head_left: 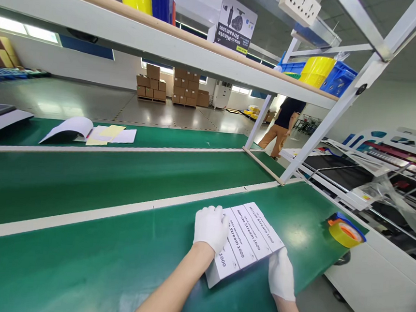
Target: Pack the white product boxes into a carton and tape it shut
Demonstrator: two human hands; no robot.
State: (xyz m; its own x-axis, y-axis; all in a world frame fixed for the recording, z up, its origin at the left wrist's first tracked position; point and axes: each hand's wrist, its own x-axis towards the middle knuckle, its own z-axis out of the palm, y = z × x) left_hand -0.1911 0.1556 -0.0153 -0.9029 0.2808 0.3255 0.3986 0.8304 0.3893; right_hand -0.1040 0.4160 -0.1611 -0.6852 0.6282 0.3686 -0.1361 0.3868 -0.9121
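Observation:
Several white cartons (248,237) printed "ORCA wavemaker Minute Stream 1000" stand side by side in a tight row on the green work surface (111,264). My left hand (211,228), in a white glove, lies over the left end of the row with its fingers curled on the cartons, covering part of the print. At the right end, my right hand (281,274), also gloved, grips the near right corner. Its fingertips are partly hidden behind the cartons. Both hands touch the row from opposite ends.
A tape dispenser with yellow tape (346,233) sits at the right edge. Beyond the white strip lie papers (111,134) and an open booklet (72,127). Overhead, a shelf (188,47) carries a printed box (236,25) and tape rolls (317,71). A person (286,121) stands behind.

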